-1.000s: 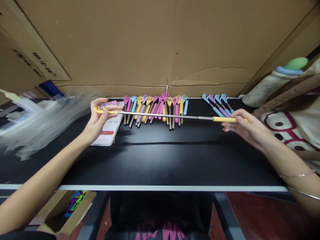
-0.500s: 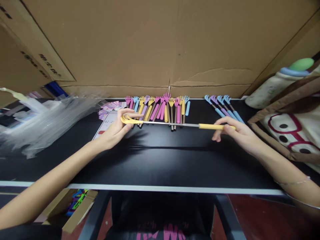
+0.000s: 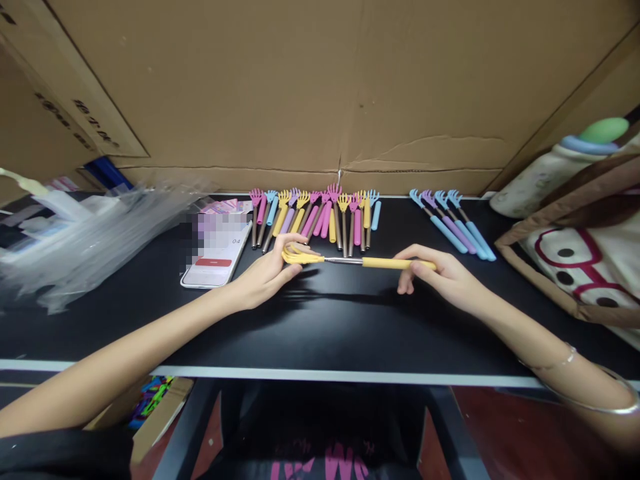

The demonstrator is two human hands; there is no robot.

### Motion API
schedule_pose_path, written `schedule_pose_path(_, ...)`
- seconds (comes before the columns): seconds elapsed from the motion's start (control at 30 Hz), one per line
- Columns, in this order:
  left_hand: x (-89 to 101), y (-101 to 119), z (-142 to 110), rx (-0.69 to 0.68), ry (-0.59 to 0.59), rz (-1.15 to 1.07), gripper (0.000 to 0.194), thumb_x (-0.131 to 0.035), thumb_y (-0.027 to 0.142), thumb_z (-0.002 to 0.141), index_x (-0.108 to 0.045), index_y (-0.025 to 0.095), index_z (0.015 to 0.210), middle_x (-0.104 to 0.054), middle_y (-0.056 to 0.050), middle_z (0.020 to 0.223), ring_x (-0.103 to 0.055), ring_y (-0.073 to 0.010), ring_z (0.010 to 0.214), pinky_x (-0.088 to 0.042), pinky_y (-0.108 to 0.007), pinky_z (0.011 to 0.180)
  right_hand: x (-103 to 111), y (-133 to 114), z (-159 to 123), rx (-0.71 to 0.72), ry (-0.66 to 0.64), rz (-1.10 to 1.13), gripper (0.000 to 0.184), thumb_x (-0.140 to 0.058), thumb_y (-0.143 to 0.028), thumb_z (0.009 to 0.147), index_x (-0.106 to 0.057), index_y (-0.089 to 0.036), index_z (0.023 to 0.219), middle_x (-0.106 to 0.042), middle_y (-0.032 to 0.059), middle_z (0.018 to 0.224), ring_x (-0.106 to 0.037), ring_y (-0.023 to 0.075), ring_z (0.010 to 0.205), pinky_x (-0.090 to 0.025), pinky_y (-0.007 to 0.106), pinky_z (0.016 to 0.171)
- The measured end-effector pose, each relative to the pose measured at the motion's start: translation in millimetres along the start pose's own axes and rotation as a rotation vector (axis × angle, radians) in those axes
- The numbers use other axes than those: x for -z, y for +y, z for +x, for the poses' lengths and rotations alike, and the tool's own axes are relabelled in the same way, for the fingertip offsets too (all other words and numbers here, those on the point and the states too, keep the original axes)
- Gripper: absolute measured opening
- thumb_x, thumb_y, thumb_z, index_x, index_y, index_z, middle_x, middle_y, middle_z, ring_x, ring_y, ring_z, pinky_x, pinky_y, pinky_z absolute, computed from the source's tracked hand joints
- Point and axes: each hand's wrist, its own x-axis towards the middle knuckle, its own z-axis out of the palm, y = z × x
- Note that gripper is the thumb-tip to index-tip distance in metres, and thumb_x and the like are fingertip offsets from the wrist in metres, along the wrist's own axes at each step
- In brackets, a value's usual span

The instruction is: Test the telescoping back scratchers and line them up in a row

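The left hand [image 3: 263, 278] pinched the clawed end of a yellow back scratcher [image 3: 380, 263] above the desk [image 3: 320, 340], and the right hand [image 3: 453, 280] gripped its handle. Pushing the two ends out of line could have bent its thin rod [image 3: 344, 261].

The single head view is looking forward and steeply down from the wearer's head, facing the cardboard wall [image 3: 320, 87] across the dark surface [image 3: 320, 333]. It is sitting close enough to be taking in both forearms, the surface's near edge and the space below; with one view, nothing is being shared.
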Motion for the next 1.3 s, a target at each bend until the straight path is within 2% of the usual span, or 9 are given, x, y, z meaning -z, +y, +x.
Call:
schedule_pose_path(0.2, -0.1, 2.8, -1.9, -0.012, 0.118, 0.148, 0.033, -0.044, 0.041, 0.096, -0.042, 0.022, 0.123, -0.059, -0.009, 0.124, -0.058, -0.0239, 0.113, -0.043, -0.037, 0.097, 5.0, 2.5, 2.0, 0.006, 0.033, -0.197, 0.032, -0.05, -0.055, 0.091, -0.06, -0.024, 0.094, -0.064, -0.0016, 0.061, -0.059, 0.0159, 0.058, -0.047, 0.03, 0.062)
schedule_pose_path(0.33, 3.7, 4.9, -0.4, -0.073, 0.101, 0.382, 0.026, -0.049, 0.035, 0.096, -0.053, 0.022, 0.117, -0.064, -0.005, 0.117, -0.06, -0.0215, 0.108, -0.044, -0.033, 0.092, 7.7, 2.8, 2.9, 0.001, 0.057, -0.389, 0.037, -0.051, -0.053, 0.09, -0.064, -0.019, 0.099, -0.061, -0.0017, 0.061, -0.057, 0.0149, 0.059, -0.043, 0.027, 0.063)
schedule_pose_path(0.5, 5.4, 2.3, 1.7, -0.096, 0.102, 0.637, 0.023, -0.054, 0.032, 0.094, -0.059, 0.024, 0.114, -0.069, -0.003, 0.107, -0.062, -0.0202, 0.096, -0.044, -0.031, 0.082, 6.3, 6.0, 1.2, 0.028, 0.004, -0.576, 0.037, -0.052, -0.052, 0.09, -0.067, -0.02, 0.102, -0.069, 0.0015, 0.078, -0.061, 0.0153, 0.065, -0.041, 0.026, 0.061)
schedule_pose_path(0.63, 4.1, 2.3, 1.2, -0.186, 0.043, 0.809, 0.023, -0.055, 0.038, 0.093, -0.062, 0.024, 0.109, -0.069, -0.002, 0.092, -0.062, -0.0205, 0.088, -0.042, -0.034, 0.079, 9.8, 12.3, -0.2, 0.112, 0.025, -0.871, 0.03, -0.051, -0.047, 0.092, -0.069, -0.024, 0.1, -0.071, 0.0011, 0.083, -0.063, 0.0162, 0.071, -0.038, 0.026, 0.062)
schedule_pose_path(0.77, 0.5, 7.2, 1.7, -0.268, 0.038, 0.888, 0.02, -0.053, 0.035, 0.093, -0.06, 0.021, 0.105, -0.068, -0.003, 0.096, -0.061, -0.0204, 0.092, -0.041, -0.034, 0.08, 9.9, 12.0, -0.1, 0.223, 0.046, -1.006, 0.026, -0.048, -0.041, 0.095, -0.067, -0.023, 0.098, -0.07, 0.0017, 0.084, -0.064, 0.015, 0.073, -0.039, 0.025, 0.064)
schedule_pose_path(0.87, -4.0, 12.1, 3.8, -0.292, 0.006, 0.972, 0.016, -0.05, 0.031, 0.094, -0.059, 0.018, 0.096, -0.066, -0.002, 0.088, -0.062, -0.0194, 0.084, -0.04, -0.034, 0.075, -2.6, 5.3, 3.8, 0.253, 0.007, -1.101, 0.023, -0.048, -0.039, 0.096, -0.064, -0.022, 0.094, -0.068, 0.0007, 0.077, -0.062, 0.0148, 0.067, -0.036, 0.025, 0.062)
schedule_pose_path(1.07, -20.2, 29.1, 9.9, -0.344, -0.067, 1.048, 0.011, -0.051, 0.028, 0.091, -0.054, 0.019, 0.086, -0.062, 0.001, 0.075, -0.061, -0.0167, 0.069, -0.037, -0.031, 0.06, -52.0, -9.3, 22.5, 0.341, -0.131, -1.179, 0.018, -0.047, -0.033, 0.098, -0.057, -0.018, 0.096, -0.069, 0.0004, 0.075, -0.061, 0.014, 0.063, -0.029, 0.026, 0.057)
schedule_pose_path(1.17, -28.6, 40.2, 15.6, -0.394, -0.054, 1.056, 0.012, -0.051, 0.028, 0.091, -0.053, 0.019, 0.084, -0.063, 0.0, 0.074, -0.061, -0.0175, 0.069, -0.037, -0.032, 0.061, -69.4, -13.6, 28.9, 0.367, -0.105, -1.251, 0.019, -0.046, -0.03, 0.098, -0.057, -0.017, 0.09, -0.07, 0.0015, 0.076, -0.058, 0.0136, 0.057, -0.021, 0.028, 0.053)
schedule_pose_path(1.3, -34.4, 51.9, 23.2, -0.349, -0.013, 1.078, 0.014, -0.051, 0.024, 0.092, -0.051, 0.017, 0.08, -0.062, -0.001, 0.07, -0.06, -0.0189, 0.068, -0.036, -0.033, 0.06, -75.9, -22.5, 29.7, 0.375, -0.012, -1.376, 0.023, -0.043, -0.022, 0.098, -0.055, -0.017, 0.079, -0.064, 0.0018, 0.067, -0.053, 0.0131, 0.05, -0.016, 0.029, 0.051)
